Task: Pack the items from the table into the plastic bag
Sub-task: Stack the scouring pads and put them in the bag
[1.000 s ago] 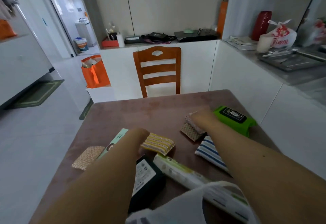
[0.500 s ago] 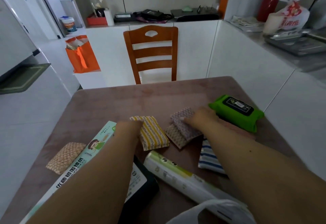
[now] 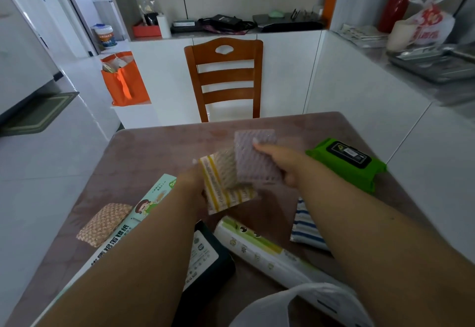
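My left hand (image 3: 191,181) grips a yellow-striped sponge (image 3: 226,195) lifted above the brown table (image 3: 159,146). My right hand (image 3: 280,162) holds a purple sponge (image 3: 253,157) with a beige sponge (image 3: 226,169) against it, both raised beside the yellow one. The white plastic bag (image 3: 290,306) lies at the near edge, between my forearms. On the table lie a green wipes pack (image 3: 347,164), a blue-striped cloth (image 3: 305,229), a long white-green roll box (image 3: 259,252), a dark packet (image 3: 205,257), a long foil box (image 3: 133,223) and a tan sponge (image 3: 104,223).
A wooden chair (image 3: 225,77) stands at the table's far side. An orange bag (image 3: 123,79) sits on a low white ledge to the left. White cabinets and a counter with a metal tray (image 3: 431,61) run along the right.
Both hands have lifted their sponges off the table and brought them together. The camera has tilted down a little.
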